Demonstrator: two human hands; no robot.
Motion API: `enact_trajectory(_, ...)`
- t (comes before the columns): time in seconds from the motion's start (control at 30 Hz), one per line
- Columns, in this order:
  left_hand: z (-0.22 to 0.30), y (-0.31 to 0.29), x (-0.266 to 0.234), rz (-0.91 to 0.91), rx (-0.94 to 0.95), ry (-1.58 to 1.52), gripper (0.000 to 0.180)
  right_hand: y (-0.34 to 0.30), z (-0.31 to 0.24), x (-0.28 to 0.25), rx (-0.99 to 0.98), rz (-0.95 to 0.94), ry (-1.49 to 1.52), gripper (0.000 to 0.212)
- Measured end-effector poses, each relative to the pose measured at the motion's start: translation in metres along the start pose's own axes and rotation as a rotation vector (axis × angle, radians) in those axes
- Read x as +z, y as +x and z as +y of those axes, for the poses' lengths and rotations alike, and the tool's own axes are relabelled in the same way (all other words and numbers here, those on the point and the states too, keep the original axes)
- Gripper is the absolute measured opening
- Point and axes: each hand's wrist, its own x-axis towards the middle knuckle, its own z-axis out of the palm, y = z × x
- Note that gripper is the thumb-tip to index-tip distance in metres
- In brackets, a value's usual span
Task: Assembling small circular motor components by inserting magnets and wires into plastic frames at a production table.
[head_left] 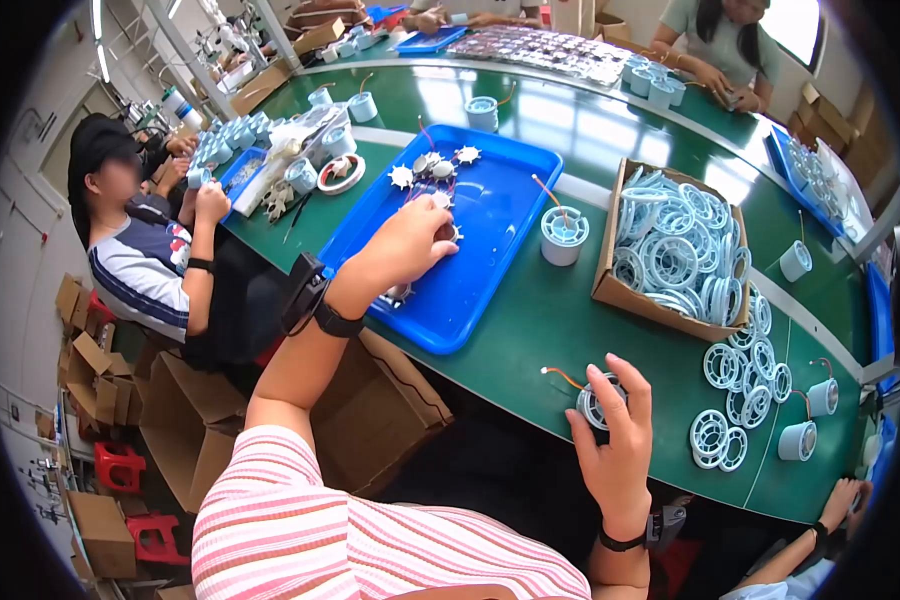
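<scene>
And here's the blue tray (500, 240), tilted across the green table (530, 365), carrying pale, spiky parts (430, 165), a cluster at its far end with reddish wires among them, and more half hidden beneath the left arm. Over it works the left hand (415, 235), fingers curled and bunched above a pale toothed piece (456, 233); whether they pinch it, I cannot tell.

Over to the cardboard box (604, 245), open-topped and heaped to the brim with light-blue rings (670, 250)! More loose rings (740, 380) lie in front of it, some overlapping.

Now the near edge: the right hand (615, 440) has thumb and fingers parted around a round light-blue part (600, 402), set close to the table's edge; how firm the hold is, I cannot tell. Its ringed face shows between the digits, and an orange-red wire (567, 377) (tipped with a little white connector) curves off leftward. A similar light-blue cup (563, 238) stands upright between tray and box, spoked on top, its wire poking up.
</scene>
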Motion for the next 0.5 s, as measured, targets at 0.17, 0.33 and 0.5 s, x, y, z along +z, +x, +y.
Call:
enact_trajectory(0.17,0.005,-0.004,0.004,-0.024,0.026,-0.093,0.03,-0.002,0.002,0.0,0.016,0.021,0.003,0.057)
enact_trajectory(0.33,0.011,-0.009,0.002,-0.023,0.011,-0.191,0.03,-0.002,0.0,-0.001,0.02,0.018,-0.005,0.057)
enact_trajectory(0.5,0.012,0.001,-0.01,0.058,-0.254,-0.668,0.037,-0.001,-0.008,0.0,0.021,0.059,-0.064,0.054)
